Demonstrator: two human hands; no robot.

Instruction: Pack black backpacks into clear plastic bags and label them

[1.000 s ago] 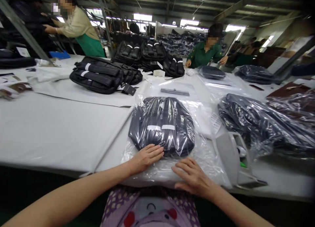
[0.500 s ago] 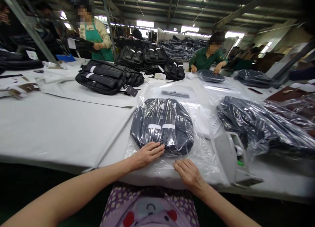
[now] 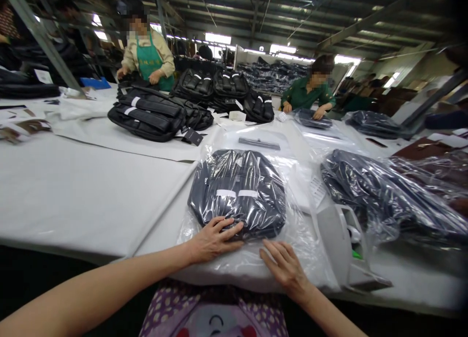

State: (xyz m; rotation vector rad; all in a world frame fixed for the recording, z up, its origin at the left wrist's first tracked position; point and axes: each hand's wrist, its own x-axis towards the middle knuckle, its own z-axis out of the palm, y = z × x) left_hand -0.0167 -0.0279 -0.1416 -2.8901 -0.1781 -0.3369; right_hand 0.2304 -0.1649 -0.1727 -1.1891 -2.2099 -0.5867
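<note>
A dark bag point(image 3: 237, 174) with two white strips lies flat inside a clear plastic bag point(image 3: 302, 239) on the white table in front of me. My left hand point(image 3: 215, 239) rests on the bag's near edge, fingers stretched out and spread over the plastic. To its right, my right hand point(image 3: 283, 266) touches the loose plastic just below the bag's near right edge. Its fingers are extended, with the thumb apart, and I see nothing gripped in it.
A tape dispenser point(image 3: 351, 244) stands at right, beside dark bags in plastic point(image 3: 391, 196). Black bags point(image 3: 146, 110) are piled at the back left. Two co-workers stand across the table, one in a green apron point(image 3: 149, 59), one in a green top point(image 3: 305, 94).
The wrapped bag has shifted slightly toward me and left. My left hand's fingers have spread more; my right hand's fingers have straightened. The apron-wearing co-worker has lowered a black bag.
</note>
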